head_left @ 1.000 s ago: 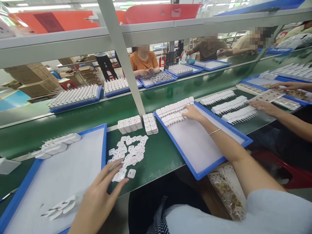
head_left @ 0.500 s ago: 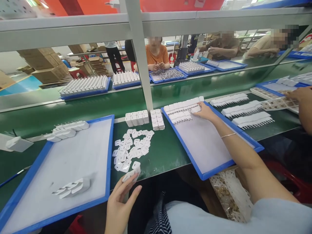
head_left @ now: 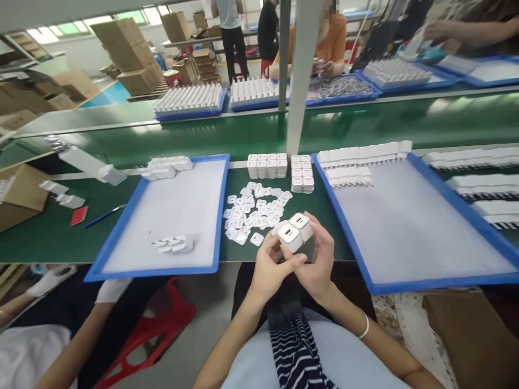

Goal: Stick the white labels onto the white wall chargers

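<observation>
Two white USB chargers sit side by side in front of my body, port faces up. My left hand (head_left: 270, 265) is closed on the nearer charger (head_left: 289, 237). Closed around the farther charger (head_left: 300, 220) is my right hand (head_left: 320, 256), its fingers behind it and touching the left hand. Whether small plates are still tucked in my left fingers is hidden. Just beyond lie loose white face plates (head_left: 259, 208) in a scattered pile. Stacks of face plates (head_left: 267, 166) and another stacked block (head_left: 302, 174) stand behind that.
Left, a blue-rimmed tray (head_left: 221, 216) carries several chargers (head_left: 174, 244). Right, another blue-rimmed tray (head_left: 344, 243) has rows of white housings (head_left: 360, 154) at its far end. A white post (head_left: 298, 81) rises behind the stacks. A co-worker's gloved hand (head_left: 113, 289) is at lower left.
My right hand has come from the right tray to the middle, and my left hand has risen to meet it. Both now hold chargers. The view has turned left and down.
</observation>
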A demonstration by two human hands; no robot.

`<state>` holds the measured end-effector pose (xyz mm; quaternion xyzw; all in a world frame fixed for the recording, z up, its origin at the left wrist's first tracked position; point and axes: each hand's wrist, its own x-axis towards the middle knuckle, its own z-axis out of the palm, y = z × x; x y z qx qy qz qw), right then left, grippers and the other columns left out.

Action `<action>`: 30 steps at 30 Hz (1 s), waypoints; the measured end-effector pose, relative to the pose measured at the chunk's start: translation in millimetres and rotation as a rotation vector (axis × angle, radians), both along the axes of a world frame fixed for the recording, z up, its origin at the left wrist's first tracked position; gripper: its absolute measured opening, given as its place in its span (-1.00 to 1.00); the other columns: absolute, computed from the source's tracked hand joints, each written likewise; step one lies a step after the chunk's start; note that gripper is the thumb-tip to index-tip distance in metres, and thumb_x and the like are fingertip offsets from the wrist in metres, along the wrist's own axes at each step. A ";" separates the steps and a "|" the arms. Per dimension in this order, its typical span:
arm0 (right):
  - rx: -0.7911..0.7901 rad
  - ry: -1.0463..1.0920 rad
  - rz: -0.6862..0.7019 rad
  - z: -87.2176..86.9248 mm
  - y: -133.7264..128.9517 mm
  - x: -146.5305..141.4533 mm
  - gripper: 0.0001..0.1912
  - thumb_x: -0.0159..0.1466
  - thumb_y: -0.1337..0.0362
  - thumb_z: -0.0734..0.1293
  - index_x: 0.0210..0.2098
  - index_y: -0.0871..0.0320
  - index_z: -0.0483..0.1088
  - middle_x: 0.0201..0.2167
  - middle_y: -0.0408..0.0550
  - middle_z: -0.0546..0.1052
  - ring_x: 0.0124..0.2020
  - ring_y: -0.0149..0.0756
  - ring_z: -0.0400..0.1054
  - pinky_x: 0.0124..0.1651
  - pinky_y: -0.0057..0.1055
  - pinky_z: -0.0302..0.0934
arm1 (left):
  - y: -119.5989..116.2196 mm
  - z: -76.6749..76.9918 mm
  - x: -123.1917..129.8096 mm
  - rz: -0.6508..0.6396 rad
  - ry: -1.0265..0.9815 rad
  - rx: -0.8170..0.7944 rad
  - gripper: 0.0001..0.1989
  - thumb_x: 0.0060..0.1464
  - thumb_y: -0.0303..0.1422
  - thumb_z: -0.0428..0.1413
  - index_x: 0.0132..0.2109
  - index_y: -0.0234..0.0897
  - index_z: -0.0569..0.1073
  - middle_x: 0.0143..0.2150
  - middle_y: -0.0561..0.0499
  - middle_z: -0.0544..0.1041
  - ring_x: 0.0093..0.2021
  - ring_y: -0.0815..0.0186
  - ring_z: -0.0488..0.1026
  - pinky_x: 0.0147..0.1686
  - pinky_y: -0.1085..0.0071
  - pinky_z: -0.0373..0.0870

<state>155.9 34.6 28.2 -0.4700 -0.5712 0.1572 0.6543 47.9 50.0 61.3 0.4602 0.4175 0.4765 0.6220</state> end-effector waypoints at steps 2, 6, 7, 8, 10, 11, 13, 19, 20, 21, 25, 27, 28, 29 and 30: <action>0.031 -0.017 0.060 -10.1 -1.2 -15.8 -0.17 0.19 0.42 0.46 0.33 -0.18 0.09 0.34 0.10 0.30 0.37 0.09 0.24 0.27 0.23 0.32 | -2.4 2.1 -1.8 0.086 0.056 0.011 -0.45 -0.09 -0.26 0.43 0.08 -0.24 0.60 0.18 -0.17 0.53 0.20 0.04 0.50 0.20 0.20 0.48; 0.079 -0.021 0.224 -16.0 -5.6 -22.7 -0.18 0.19 0.47 0.39 0.34 -0.16 0.07 0.36 0.10 0.29 0.37 0.10 0.25 0.31 0.30 0.24 | -4.5 -1.0 -12.4 0.241 0.059 0.008 -0.54 -0.01 -0.32 0.39 0.08 -0.21 0.61 0.16 -0.13 0.58 0.20 0.10 0.50 0.26 0.21 0.39; 0.083 -0.010 0.273 -13.8 -7.1 -20.1 -0.17 0.19 0.47 0.38 0.36 -0.12 0.07 0.35 0.12 0.31 0.37 0.12 0.26 0.35 0.34 0.15 | -4.2 -2.3 -15.5 0.252 0.024 0.006 -0.54 -0.02 -0.33 0.39 0.07 -0.21 0.62 0.15 -0.13 0.59 0.19 0.10 0.51 0.25 0.22 0.40; 0.079 0.012 0.326 -10.3 -8.4 -16.0 -0.18 0.20 0.46 0.38 0.37 -0.08 0.07 0.32 0.13 0.35 0.36 0.13 0.27 0.39 0.37 0.06 | -3.7 -3.4 -18.6 0.248 -0.022 -0.002 -0.54 -0.05 -0.35 0.41 0.05 -0.21 0.63 0.13 -0.12 0.60 0.17 0.10 0.52 0.23 0.23 0.42; 0.029 0.095 0.400 0.0 -8.8 -4.5 -0.30 0.26 0.42 0.35 0.34 -0.04 0.16 0.24 0.11 0.43 0.35 0.12 0.27 0.42 0.36 0.00 | -2.0 -4.5 -24.4 0.206 -0.135 -0.045 -0.51 -0.14 -0.34 0.44 0.01 -0.24 0.64 0.04 -0.12 0.65 0.09 0.08 0.57 0.13 0.24 0.48; -0.028 0.148 0.397 5.9 -7.5 2.1 -0.41 0.29 0.39 0.34 0.28 -0.05 0.25 0.21 0.10 0.45 0.34 0.10 0.28 0.40 0.31 0.08 | -1.2 -4.5 -27.1 0.173 -0.187 -0.078 -0.49 -0.19 -0.33 0.45 0.00 -0.26 0.65 -0.03 -0.11 0.67 0.02 0.07 0.60 0.08 0.23 0.51; -0.189 0.249 0.347 16.9 -1.4 14.8 -0.65 0.33 0.31 0.35 0.10 -0.06 0.41 0.11 0.06 0.49 0.24 0.01 0.36 0.24 0.10 0.34 | 0.0 -3.5 -32.0 0.100 -0.259 -0.150 -0.45 -0.23 -0.31 0.46 -0.01 -0.28 0.64 -0.16 -0.10 0.68 -0.11 0.06 0.63 -0.01 0.19 0.54; -0.590 0.336 0.537 33.5 25.6 36.2 -0.75 0.24 0.15 0.48 -0.08 -0.04 0.54 -0.17 -0.08 0.57 -0.15 -0.20 0.47 -0.19 -0.29 0.47 | 0.5 1.9 -47.1 -0.080 -0.076 -0.099 -0.49 -0.25 -0.28 0.47 -0.05 -0.24 0.68 -0.15 -0.10 0.66 -0.08 0.06 0.58 0.00 0.18 0.48; -0.617 0.313 0.562 35.1 28.1 38.3 -0.74 0.23 0.15 0.49 -0.09 -0.03 0.56 -0.20 -0.08 0.58 -0.19 -0.20 0.47 -0.22 -0.29 0.46 | 0.5 2.7 -49.6 -0.105 -0.006 -0.071 -0.50 -0.23 -0.27 0.46 -0.06 -0.24 0.68 -0.14 -0.11 0.66 -0.07 0.06 0.56 0.04 0.16 0.46; -0.633 0.280 0.580 36.8 29.7 40.5 -0.74 0.22 0.14 0.49 -0.09 -0.02 0.57 -0.23 -0.08 0.59 -0.23 -0.21 0.47 -0.24 -0.28 0.45 | 0.5 3.4 -52.1 -0.128 0.058 -0.044 -0.51 -0.22 -0.26 0.46 -0.06 -0.25 0.68 -0.13 -0.11 0.66 -0.05 0.06 0.55 0.08 0.14 0.43; -0.632 0.100 0.542 42.7 29.0 49.8 -0.81 0.25 0.17 0.47 -0.14 0.00 0.63 -0.36 -0.10 0.58 -0.38 -0.25 0.42 -0.34 -0.28 0.39 | -0.6 5.5 -58.6 -0.162 0.185 0.014 -0.51 -0.20 -0.29 0.46 -0.03 -0.24 0.68 -0.07 -0.15 0.66 0.02 0.04 0.52 0.17 0.09 0.36; -0.632 0.127 0.475 43.5 26.3 51.8 -0.85 0.26 0.18 0.47 -0.18 0.02 0.61 -0.41 -0.12 0.56 -0.44 -0.28 0.41 -0.39 -0.30 0.38 | -1.8 6.2 -59.0 -0.162 0.195 0.013 -0.51 -0.20 -0.31 0.46 -0.03 -0.23 0.68 -0.06 -0.16 0.66 0.03 0.05 0.52 0.17 0.10 0.36; -0.640 0.180 0.454 43.2 24.9 51.6 -0.86 0.26 0.17 0.47 -0.20 0.03 0.58 -0.42 -0.13 0.55 -0.45 -0.29 0.43 -0.38 -0.30 0.41 | -2.4 6.6 -58.6 -0.161 0.195 0.011 -0.51 -0.20 -0.31 0.46 -0.03 -0.23 0.68 -0.06 -0.15 0.66 0.03 0.05 0.52 0.17 0.10 0.36; -0.651 0.240 0.444 42.4 23.6 50.6 -0.85 0.26 0.15 0.47 -0.21 0.04 0.54 -0.42 -0.14 0.55 -0.43 -0.28 0.47 -0.35 -0.29 0.44 | -3.0 6.8 -57.7 -0.159 0.195 0.009 -0.51 -0.19 -0.31 0.46 -0.03 -0.22 0.68 -0.05 -0.15 0.66 0.04 0.05 0.52 0.18 0.10 0.36; -0.659 0.285 0.445 41.3 22.5 49.1 -0.85 0.28 0.13 0.46 -0.23 0.04 0.51 -0.39 -0.13 0.55 -0.39 -0.26 0.50 -0.30 -0.27 0.48 | -3.6 6.9 -56.6 -0.154 0.194 0.011 -0.52 -0.19 -0.32 0.46 -0.03 -0.22 0.68 -0.04 -0.14 0.66 0.05 0.05 0.51 0.19 0.10 0.35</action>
